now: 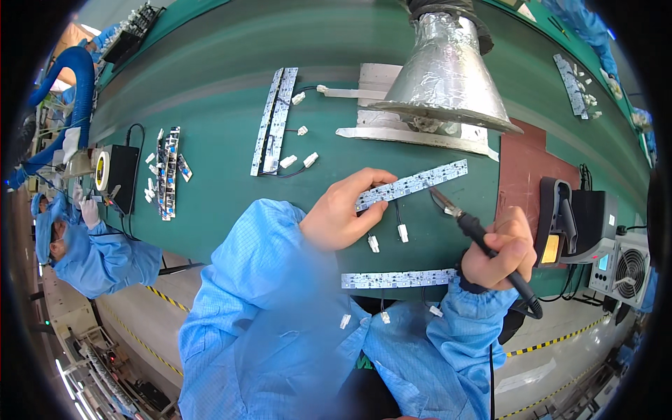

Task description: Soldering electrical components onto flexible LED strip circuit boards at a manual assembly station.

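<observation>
My left hand (343,210) pinches the left end of a narrow white circuit board strip (427,177), tilted up to the right above the green bench. Thin dark wires with white plug connectors (402,233) hang from its lower edge. My right hand (498,253) grips a black-handled soldering iron (472,226) like a pen. Its tip is close to the strip's lower edge, right of the middle; whether it touches, I cannot tell. Nearer me lies a second strip (399,279), its right end beside my right wrist, with wired connectors (385,318) over the bench edge.
A foil-covered fume hood (448,70) stands low beyond the strip. Two upright strips (273,122) with wired plugs lie left of it, and populated boards (168,175) farther left. At right are a brown mat (521,157), a black iron holder (556,220) and a fan unit (626,273). A co-worker (98,245) sits far left.
</observation>
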`<state>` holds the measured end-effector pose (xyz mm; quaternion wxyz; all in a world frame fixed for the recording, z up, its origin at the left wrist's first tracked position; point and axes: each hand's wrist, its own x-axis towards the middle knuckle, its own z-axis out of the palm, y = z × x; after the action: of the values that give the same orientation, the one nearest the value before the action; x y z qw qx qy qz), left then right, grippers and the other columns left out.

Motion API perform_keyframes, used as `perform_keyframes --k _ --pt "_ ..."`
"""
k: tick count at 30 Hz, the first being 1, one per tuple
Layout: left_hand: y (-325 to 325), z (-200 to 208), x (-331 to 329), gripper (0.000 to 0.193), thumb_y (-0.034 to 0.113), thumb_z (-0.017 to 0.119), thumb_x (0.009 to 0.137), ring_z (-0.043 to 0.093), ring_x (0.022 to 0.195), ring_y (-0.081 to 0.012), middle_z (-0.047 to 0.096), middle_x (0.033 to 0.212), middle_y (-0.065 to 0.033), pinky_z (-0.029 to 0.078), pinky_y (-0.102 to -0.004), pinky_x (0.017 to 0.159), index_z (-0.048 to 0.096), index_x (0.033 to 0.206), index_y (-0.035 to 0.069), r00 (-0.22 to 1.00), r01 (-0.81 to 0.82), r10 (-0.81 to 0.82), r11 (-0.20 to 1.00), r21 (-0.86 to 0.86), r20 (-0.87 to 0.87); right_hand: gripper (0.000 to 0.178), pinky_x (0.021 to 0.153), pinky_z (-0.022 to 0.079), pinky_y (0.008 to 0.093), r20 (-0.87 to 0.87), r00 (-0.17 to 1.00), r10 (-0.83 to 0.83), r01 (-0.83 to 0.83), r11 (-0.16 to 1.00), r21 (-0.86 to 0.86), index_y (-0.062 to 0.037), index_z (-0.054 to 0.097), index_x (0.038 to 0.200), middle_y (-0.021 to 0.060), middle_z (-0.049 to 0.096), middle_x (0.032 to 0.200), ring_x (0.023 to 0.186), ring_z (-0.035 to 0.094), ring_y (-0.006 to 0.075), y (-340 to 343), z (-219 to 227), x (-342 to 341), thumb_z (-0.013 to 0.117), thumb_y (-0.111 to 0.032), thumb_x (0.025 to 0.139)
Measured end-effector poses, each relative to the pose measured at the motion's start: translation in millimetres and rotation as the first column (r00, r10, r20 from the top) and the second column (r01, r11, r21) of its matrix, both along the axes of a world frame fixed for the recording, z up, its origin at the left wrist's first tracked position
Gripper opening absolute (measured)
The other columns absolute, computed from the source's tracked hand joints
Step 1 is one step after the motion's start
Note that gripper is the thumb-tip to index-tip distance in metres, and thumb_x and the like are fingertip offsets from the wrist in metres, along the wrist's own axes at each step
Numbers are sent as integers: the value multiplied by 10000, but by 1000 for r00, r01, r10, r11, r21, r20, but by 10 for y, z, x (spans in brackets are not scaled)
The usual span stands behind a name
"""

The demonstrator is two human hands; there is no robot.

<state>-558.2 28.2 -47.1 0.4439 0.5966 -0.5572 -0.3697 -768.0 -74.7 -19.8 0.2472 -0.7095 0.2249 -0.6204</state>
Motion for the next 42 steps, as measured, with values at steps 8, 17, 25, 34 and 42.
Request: perform_keyframes --k 8,17,25,34,42 --pt "-23 -34 -33 357 -17 630 859 652 974 -326 649 1076 -170 510 -362 860 592 1215 -18 998 -26 29 997 -73 51 412 445 297 329 -149 975 167 -164 986 31 -53 430 633 48 373 488 436 382 178 138 -23 110 433 -222 1009" --pt "-21 -26 -31 347 -26 623 868 651 955 -331 641 1062 -164 521 -377 815 595 1213 -3 998 -24 28 998 -61 64 405 454 290 332 -165 973 163 -157 986 51 -50 431 618 49 359 500 442 376 184 127 -29 161 467 -211 988" --pt "-27 -39 -38 344 -30 619 876 650 959 -338 638 1059 -159 530 -392 787 592 1217 6 996 -23 30 996 -86 79 328 437 274 333 -152 967 204 -203 979 27 -47 452 647 48 361 506 435 363 183 100 -54 168 485 -146 958" --pt "-20 -24 -37 350 -23 634 858 650 986 -330 650 1087 -170 507 -367 868 605 1206 -12 998 -28 30 999 -33 63 305 432 269 331 -146 965 219 -216 976 36 -45 461 658 45 357 502 429 362 176 100 -50 177 495 -130 949" --pt "-32 -56 -40 346 -25 628 865 647 941 -336 643 1042 -157 518 -388 794 601 1208 1 996 -30 38 995 -98 79 332 415 240 325 -119 970 212 -214 977 -6 -44 451 638 38 353 490 413 343 158 75 -51 206 485 -134 955"
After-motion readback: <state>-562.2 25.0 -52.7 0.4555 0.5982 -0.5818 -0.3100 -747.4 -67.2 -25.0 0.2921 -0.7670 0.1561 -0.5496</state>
